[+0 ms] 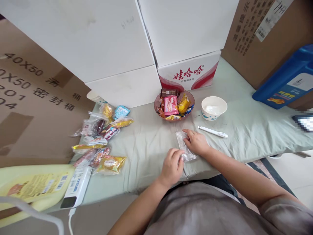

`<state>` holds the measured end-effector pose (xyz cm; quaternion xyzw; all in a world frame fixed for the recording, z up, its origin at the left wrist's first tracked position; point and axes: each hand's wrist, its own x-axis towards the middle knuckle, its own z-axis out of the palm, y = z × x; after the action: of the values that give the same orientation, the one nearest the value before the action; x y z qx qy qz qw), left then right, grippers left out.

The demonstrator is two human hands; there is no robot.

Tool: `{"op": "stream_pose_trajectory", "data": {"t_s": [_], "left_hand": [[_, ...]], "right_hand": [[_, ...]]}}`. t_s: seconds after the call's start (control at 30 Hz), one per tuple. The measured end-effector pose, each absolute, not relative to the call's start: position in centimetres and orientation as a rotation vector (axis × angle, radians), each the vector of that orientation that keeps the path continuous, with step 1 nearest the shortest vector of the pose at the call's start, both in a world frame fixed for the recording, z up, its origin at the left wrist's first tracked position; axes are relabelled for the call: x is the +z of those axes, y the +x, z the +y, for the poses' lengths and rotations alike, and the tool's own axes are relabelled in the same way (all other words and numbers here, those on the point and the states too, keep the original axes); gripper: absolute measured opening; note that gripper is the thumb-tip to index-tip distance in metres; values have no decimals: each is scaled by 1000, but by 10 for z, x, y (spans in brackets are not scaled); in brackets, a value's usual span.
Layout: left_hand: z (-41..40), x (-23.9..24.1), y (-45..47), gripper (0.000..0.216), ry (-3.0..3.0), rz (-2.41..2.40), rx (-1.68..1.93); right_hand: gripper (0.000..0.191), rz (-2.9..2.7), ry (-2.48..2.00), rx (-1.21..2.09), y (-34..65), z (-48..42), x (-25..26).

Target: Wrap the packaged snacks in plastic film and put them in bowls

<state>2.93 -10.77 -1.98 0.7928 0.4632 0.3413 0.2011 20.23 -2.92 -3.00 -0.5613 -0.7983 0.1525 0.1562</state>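
A clear, crinkled plastic bag [186,148] lies flat near the front edge of the cloth-covered surface. My left hand [171,165] is at its lower left side, fingers curled and closed on the bag's edge. Over the bag's upper right part rests my right hand [197,142], with index finger and thumb apart and touching the plastic. Just beyond the right hand lies a slim white utility knife [212,132]. Behind the bag stands a pinkish see-through bowl [174,120] filled with wrapped snacks, a pink packet [171,105] on top.
A white paper bowl [214,115] with whitish contents stands at right. Packaged snacks [107,130] are heaped at left, near a white power bank [77,187] with a cable. White boxes [189,74] form the back. A blue jug [288,78] and large cartons [31,107] flank the surface.
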Motion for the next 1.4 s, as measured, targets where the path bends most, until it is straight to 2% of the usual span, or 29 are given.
{"op": "stream_pose_trajectory", "data": {"t_s": [0.1,0.2,0.4,0.5,0.57,0.63,0.73,0.83,1.13,1.27,1.4], "left_hand": [[-77,-12,28,18,2333,1305,939],[-47,-16,28,6,2504,1222,755],[-32,-34,25,11,2538,1186,667],[-33,-36,21,8,2512,1156,683],[-33,-36,20,20,2490,1143,701],[-33,-36,20,33,2501,1147,681],[-34,-37,22,34,2578,1181,592],[-36,-38,26,31,2633,1209,549],[-40,-35,28,38,2655,1193,465],[-41,-32,28,41,2611,1168,489],[-38,-32,25,35,2536,1098,564]], "right_hand": [[43,-2268,-1581,425,202,-30,-32],[42,-2268,-1541,392,203,-28,-36],[33,-2059,-1673,-29,219,-25,-22],[29,-2165,-1423,-42,222,-42,-14],[35,-2399,-1128,54,221,-64,-19],[51,-2589,-934,108,220,-91,-29],[71,-2705,-928,101,226,-123,-45],[61,-2690,-960,129,234,-135,-48],[26,-2538,-997,342,238,-128,-30],[21,-2538,-928,374,238,-130,-32],[25,-2535,-899,422,240,-137,-36]]}}
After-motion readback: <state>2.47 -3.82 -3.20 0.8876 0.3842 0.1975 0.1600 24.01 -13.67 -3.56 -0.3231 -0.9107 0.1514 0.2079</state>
